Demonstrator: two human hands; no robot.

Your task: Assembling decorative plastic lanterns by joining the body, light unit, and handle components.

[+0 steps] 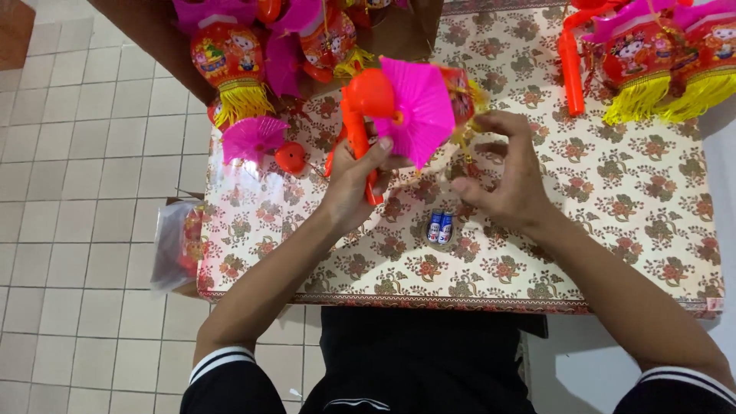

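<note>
on the floral tablecloth (613, 192), both hands (349, 180) (502, 172) grip a toy lantern (410, 103).

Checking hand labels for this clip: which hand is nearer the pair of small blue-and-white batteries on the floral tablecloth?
Right. The right hand hovers just up-right of the batteries; the left hand grips the orange handle farther up-left.

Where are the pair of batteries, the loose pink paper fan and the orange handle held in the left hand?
pair of batteries (439, 228), head view, middle of both cells.
loose pink paper fan (251, 138), head view, pleated centre.
orange handle (358, 132), head view, shaft above the left hand (351, 184).
</note>
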